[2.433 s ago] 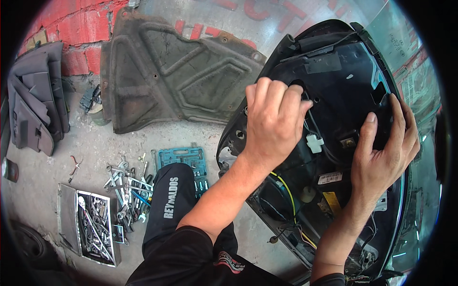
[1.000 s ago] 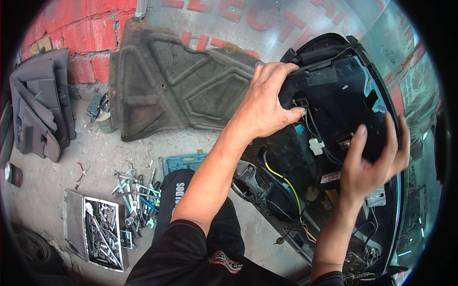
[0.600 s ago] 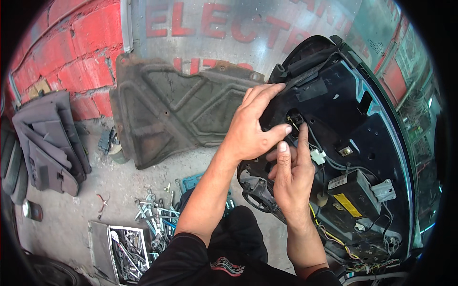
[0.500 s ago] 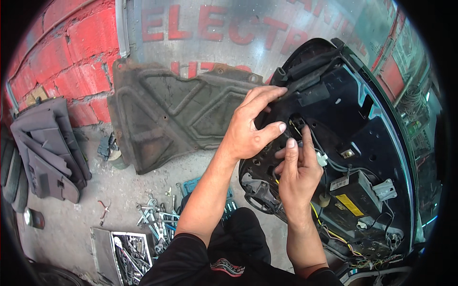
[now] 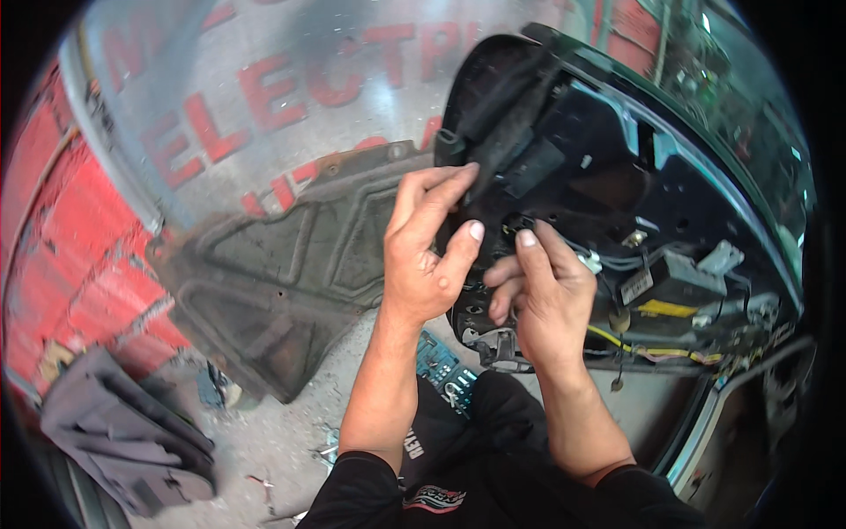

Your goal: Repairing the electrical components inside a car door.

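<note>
A dark car body panel [image 5: 608, 189], with its inner side and wiring exposed, stands tilted in front of me. My left hand [image 5: 432, 247] is at its left edge, thumb and fingers spread apart, the fingertips close to the panel. My right hand [image 5: 551, 286] is just right of it, thumb and forefinger drawn together at a round hole where a black part with a thin yellow wire [image 5: 508, 229] shows. What lies between those fingertips is too small to make out. A white connector [image 5: 591, 262] on grey cables sits beside the right hand.
A black box with a yellow label [image 5: 674, 278] is mounted on the panel, above a yellow cable [image 5: 608, 337]. Behind my left hand a grey moulded liner [image 5: 264, 291] leans on a metal sheet [image 5: 291, 79]. Grey trim panels [image 5: 128, 432] and a teal tool case [image 5: 445, 366] are lower.
My view has turned, so the surroundings appear rotated and shifted. The right forefinger, which was stretched out at the hole, has come together with the thumb. The left hand remains spread at the edge.
</note>
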`<state>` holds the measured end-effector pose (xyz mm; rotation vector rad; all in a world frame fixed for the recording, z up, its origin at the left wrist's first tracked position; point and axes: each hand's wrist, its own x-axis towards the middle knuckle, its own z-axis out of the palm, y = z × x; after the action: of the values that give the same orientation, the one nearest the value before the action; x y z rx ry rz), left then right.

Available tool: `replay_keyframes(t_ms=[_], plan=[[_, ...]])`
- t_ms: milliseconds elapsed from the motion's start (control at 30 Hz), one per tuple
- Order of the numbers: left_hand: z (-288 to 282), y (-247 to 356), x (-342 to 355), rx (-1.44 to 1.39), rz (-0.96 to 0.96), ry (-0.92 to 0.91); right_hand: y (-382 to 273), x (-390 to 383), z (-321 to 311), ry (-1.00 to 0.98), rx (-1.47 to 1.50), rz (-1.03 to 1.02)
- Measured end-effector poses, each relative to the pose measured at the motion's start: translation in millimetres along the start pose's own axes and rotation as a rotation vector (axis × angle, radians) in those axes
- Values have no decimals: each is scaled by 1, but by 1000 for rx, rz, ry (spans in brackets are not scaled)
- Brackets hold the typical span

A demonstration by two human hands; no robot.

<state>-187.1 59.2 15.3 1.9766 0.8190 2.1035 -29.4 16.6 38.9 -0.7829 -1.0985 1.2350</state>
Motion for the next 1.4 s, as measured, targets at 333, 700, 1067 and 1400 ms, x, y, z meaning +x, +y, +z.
replay_keyframes(t_ms=[333, 700, 1067, 1400], plan=[[10, -6, 2, -56, 27, -15, 14, 5, -3, -156, 422, 26], [4, -9, -3, -19, 7, -30, 23, 0, 15, 98, 22, -194], [8, 3, -4, 20, -50, 0, 20, 7, -3, 350, -687, -694], [48, 39, -30, 614, 214, 166, 7, 8, -4, 358, -802, -702]])
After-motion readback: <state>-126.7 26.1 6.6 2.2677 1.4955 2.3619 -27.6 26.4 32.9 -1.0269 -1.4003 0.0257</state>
